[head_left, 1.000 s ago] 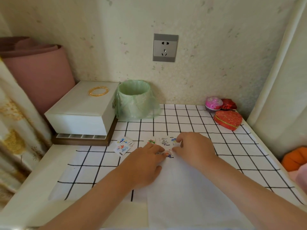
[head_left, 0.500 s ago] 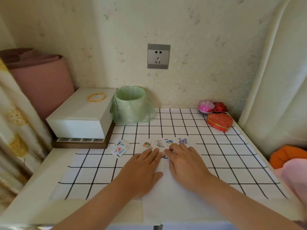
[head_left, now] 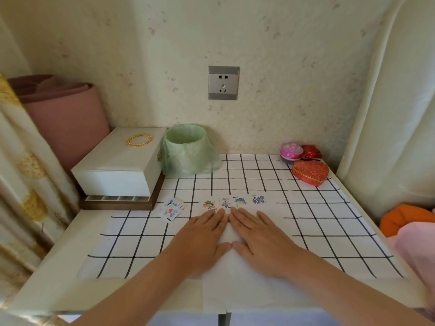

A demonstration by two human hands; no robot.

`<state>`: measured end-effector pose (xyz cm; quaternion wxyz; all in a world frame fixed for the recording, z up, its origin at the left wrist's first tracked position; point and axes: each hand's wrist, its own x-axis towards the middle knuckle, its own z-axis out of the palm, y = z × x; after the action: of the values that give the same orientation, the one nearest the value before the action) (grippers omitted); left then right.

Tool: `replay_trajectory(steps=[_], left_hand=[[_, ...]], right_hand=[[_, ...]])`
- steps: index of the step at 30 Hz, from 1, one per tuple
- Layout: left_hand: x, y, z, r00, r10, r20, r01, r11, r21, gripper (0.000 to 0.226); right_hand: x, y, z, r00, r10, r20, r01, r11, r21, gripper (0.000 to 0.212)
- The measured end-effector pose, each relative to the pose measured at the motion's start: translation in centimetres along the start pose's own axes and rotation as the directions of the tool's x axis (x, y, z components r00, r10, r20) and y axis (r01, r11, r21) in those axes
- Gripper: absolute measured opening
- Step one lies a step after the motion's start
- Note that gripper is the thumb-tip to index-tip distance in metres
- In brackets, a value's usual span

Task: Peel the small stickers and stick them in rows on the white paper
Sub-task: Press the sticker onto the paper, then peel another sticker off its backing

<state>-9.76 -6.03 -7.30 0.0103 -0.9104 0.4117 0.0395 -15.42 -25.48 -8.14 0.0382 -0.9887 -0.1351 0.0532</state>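
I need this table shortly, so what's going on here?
A person is putting stickers on white paper. The left hand and right hand lie flat, side by side, pressing it onto the checked cloth. Four stickers sit in a row just beyond the fingertips. More sticker pieces lie to the left.

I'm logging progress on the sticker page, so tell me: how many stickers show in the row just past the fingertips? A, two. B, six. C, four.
C: the green-and-red sticker, grey sticker, blue sticker and purple sticker sit side by side on the white paper, just past the flat left hand and right hand.
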Motion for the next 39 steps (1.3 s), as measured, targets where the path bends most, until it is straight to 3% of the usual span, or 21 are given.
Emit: replay_trajectory(steps=[8,11,15,21,24,26,28,30,34,39], left_hand=[[-0.2,0.1,0.2,0.999,-0.016,-0.031,0.015,1.0,-0.021,0.102],[-0.2,0.2,-0.3,0.997,-0.047,-0.068,0.045,0.999,-0.019,0.085],[-0.3,-0.2,0.6,0.994,-0.01,-0.105,0.015,0.999,0.052,0.06],[-0.6,-0.2,0.8,0.995,-0.04,-0.091,0.043,0.999,0.024,0.073],[-0.8,-0.5,0.4,0.992,-0.02,-0.128,0.01,0.997,-0.076,0.07],[-0.8,-1.4,0.0,0.996,-0.048,-0.07,0.032,0.977,-0.212,0.069],[-0.9,-2.5,-1.1,0.986,-0.121,-0.116,0.083,0.953,-0.293,0.066],[-1.4,-3.7,-2.3,0.958,-0.226,-0.177,0.152,0.922,-0.357,0.059],[-2.5,-6.6,-3.3,0.895,-0.389,-0.22,0.298,0.886,-0.354,0.046],[-2.8,-8.8,-2.1,0.877,-0.45,-0.171,0.384,0.868,-0.316,0.032]], right_hand=[[-0.1,0.1,0.2,1.0,0.012,0.023,-0.013,0.999,0.032,0.077],[-0.1,0.0,0.1,0.999,0.021,0.038,-0.023,0.998,0.055,0.073],[-0.1,-0.1,0.2,0.999,0.025,0.026,-0.026,0.998,0.054,0.085],[0.0,-1.5,-0.7,0.997,0.083,-0.007,-0.083,0.996,-0.04,0.097],[0.7,-2.1,-1.9,0.996,0.088,-0.027,-0.091,0.987,-0.131,0.097],[1.4,-2.2,-2.6,0.995,0.09,-0.052,-0.096,0.985,-0.143,0.085],[2.4,-2.3,-3.3,0.992,0.085,-0.092,-0.097,0.986,-0.135,0.058],[3.7,-2.7,-3.9,0.988,0.065,-0.139,-0.078,0.993,-0.09,0.043],[6.3,-4.5,-4.9,0.979,0.065,-0.191,-0.043,0.992,0.117,0.039],[9.2,-7.8,-4.8,0.978,0.083,-0.19,-0.034,0.968,0.247,0.033]])
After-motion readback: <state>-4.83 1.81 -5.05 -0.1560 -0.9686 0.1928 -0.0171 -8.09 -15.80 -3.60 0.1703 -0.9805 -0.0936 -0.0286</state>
